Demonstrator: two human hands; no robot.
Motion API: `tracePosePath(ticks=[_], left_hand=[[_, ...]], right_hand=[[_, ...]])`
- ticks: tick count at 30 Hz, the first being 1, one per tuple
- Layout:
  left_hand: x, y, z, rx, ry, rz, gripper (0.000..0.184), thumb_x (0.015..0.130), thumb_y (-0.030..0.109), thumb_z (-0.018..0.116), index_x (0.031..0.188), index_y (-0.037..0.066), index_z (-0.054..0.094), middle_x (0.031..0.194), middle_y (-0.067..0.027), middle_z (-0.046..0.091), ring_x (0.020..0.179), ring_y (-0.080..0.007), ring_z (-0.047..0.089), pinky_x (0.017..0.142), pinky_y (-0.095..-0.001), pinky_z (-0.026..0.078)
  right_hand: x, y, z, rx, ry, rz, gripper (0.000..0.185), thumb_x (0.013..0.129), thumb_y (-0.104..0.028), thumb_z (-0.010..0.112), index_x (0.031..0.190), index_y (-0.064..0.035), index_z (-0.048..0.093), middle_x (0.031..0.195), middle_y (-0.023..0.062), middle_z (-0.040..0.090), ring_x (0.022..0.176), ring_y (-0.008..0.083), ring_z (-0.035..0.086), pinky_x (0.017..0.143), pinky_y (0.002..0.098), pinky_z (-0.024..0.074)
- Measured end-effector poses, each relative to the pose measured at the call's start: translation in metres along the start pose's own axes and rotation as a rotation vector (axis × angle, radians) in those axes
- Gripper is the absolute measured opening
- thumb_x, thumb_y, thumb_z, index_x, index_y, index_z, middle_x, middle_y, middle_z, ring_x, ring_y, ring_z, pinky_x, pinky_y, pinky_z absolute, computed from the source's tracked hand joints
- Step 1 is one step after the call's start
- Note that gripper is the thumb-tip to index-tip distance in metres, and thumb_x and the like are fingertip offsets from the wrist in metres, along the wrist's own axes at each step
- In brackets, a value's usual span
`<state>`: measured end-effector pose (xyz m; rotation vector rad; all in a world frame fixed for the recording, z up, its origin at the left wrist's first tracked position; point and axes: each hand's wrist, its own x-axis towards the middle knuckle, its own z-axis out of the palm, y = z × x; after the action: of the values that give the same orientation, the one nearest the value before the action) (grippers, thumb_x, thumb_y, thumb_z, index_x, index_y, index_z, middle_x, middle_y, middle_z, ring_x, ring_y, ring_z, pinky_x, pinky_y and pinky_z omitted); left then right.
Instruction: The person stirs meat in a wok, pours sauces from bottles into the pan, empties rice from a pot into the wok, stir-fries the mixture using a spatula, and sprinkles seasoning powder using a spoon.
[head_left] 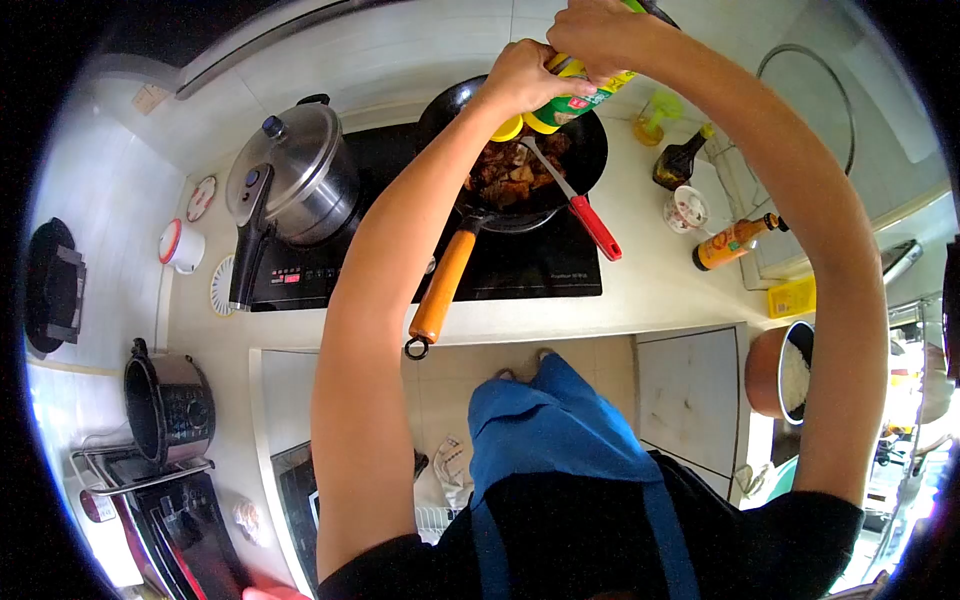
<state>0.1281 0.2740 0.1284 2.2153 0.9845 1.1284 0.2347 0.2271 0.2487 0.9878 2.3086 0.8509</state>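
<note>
L hand (pixel 525 78) & R hand (pixel 597 38), fingers closed round green container (pixel 575 103) over wok (pixel 593 150), gap btwn rim & bottle (pixel 680 163)

Pressure cooker (pixel 310 190) left of the wok, rice cooker (pixel 168 408), blue apron (pixel 550 430)

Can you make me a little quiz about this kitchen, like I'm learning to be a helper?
1. True or false: the silver pot has its lid on.
2. What colour is the handle of the spatula in the wok? a) blue b) red c) white
3. Fill in the missing colour: the left hand and right hand hold a container that is green and ____.

Key: 1 true; 2 b; 3 yellow.
</note>
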Motion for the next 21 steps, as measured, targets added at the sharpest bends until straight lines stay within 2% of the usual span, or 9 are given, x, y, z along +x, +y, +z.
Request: tracePosePath(ticks=[4,7,9,10,11,13,16,19,21], left_hand=[[0.005,0.009,0.004,0.074,-0.016,0.041,0.063,0.052,0.050,0.080,0.090,0.000,0.068,0.080,-0.0163,0.067,0.077,-0.0274,0.067,0.074,-0.0344,0.051],[0.019,0.007,0.011,0.129,-0.193,-0.062,0.076,0.048,0.051,0.081,0.103,0.002,0.064,0.092,-0.0187,0.066,0.087,-0.0280,0.065,0.081,-0.0338,0.050],[0.018,0.002,0.015,0.289,0.261,0.373,0.082,0.052,0.051,0.080,0.116,0.004,0.057,0.108,-0.0209,0.061,0.102,-0.0300,0.060,0.089,-0.0357,0.046],[0.010,0.030,-0.008,0.258,0.164,0.355,0.080,0.059,0.047,0.079,0.122,0.005,0.052,0.119,-0.0204,0.055,0.111,-0.0328,0.053,0.092,-0.0410,0.044],[0.005,0.029,-0.012,0.234,0.397,0.383,0.068,0.066,0.045,0.077,0.117,0.005,0.054,0.115,-0.0182,0.058,0.106,-0.0332,0.056,0.087,-0.0413,0.046],[-0.022,0.047,-0.051,-0.056,0.536,0.235,0.062,0.068,0.042,0.077,0.110,0.003,0.058,0.105,-0.0106,0.062,0.096,-0.0186,0.060,0.085,-0.0327,0.046],[-0.073,0.081,-0.079,-0.334,0.560,-0.168,0.047,0.085,0.049,0.057,0.105,0.007,0.059,0.100,-0.0090,0.062,0.091,-0.0152,0.057,0.085,-0.0308,0.042],[-0.100,0.102,-0.056,-0.617,0.279,-0.375,0.073,0.086,0.068,0.034,0.113,0.004,0.056,0.108,-0.0127,0.061,0.098,-0.0185,0.058,0.086,-0.0310,0.042],[-0.116,0.132,-0.033,-0.857,0.016,-0.470,0.087,0.083,0.074,0.023,0.120,0.001,0.052,0.113,-0.0153,0.060,0.103,-0.0211,0.058,0.088,-0.0318,0.043]], right_hand=[[-0.004,-0.002,-0.002,-0.071,-0.166,0.049,0.018,0.064,-0.024,0.071,0.071,-0.0076,0.068,0.079,0.0068,0.067,0.080,0.0223,0.062,0.068,0.0356,0.0409],[-0.020,0.009,0.041,-0.027,-0.009,0.198,0.046,0.047,-0.033,0.081,0.084,-0.0097,0.068,0.077,0.0098,0.066,0.083,0.0264,0.064,0.070,0.0373,0.0490],[-0.043,0.012,0.060,0.276,0.044,0.274,0.049,0.054,-0.040,0.078,0.089,-0.0074,0.067,0.082,0.0131,0.066,0.084,0.0282,0.063,0.071,0.0392,0.0483],[-0.054,0.012,0.075,0.402,0.071,0.321,0.051,0.057,-0.043,0.076,0.091,-0.0060,0.066,0.083,0.0138,0.065,0.083,0.0278,0.063,0.072,0.0388,0.0481],[-0.066,0.009,0.093,0.529,0.096,0.368,0.054,0.060,-0.047,0.074,0.092,-0.0046,0.065,0.085,0.0145,0.064,0.082,0.0274,0.062,0.072,0.0384,0.0479],[-0.095,0.005,0.119,0.994,0.051,0.399,0.056,0.062,-0.046,0.076,0.097,-0.0036,0.063,0.087,0.0117,0.064,0.084,0.0234,0.062,0.076,0.0364,0.0474],[-0.149,-0.036,0.132,1.817,0.105,0.377,0.062,0.064,-0.041,0.078,0.108,-0.0012,0.058,0.094,0.0079,0.064,0.089,0.0203,0.061,0.085,0.0340,0.0461],[-0.195,-0.106,0.115,2.248,0.222,0.264,0.072,0.065,-0.036,0.078,0.120,0.0002,0.050,0.107,0.0126,0.063,0.096,0.0213,0.060,0.088,0.0342,0.0470],[-0.197,-0.154,0.137,2.566,0.284,-0.074,0.064,0.066,-0.029,0.079,0.115,0.0019,0.053,0.107,0.0112,0.063,0.095,0.0189,0.061,0.087,0.0326,0.0478]])
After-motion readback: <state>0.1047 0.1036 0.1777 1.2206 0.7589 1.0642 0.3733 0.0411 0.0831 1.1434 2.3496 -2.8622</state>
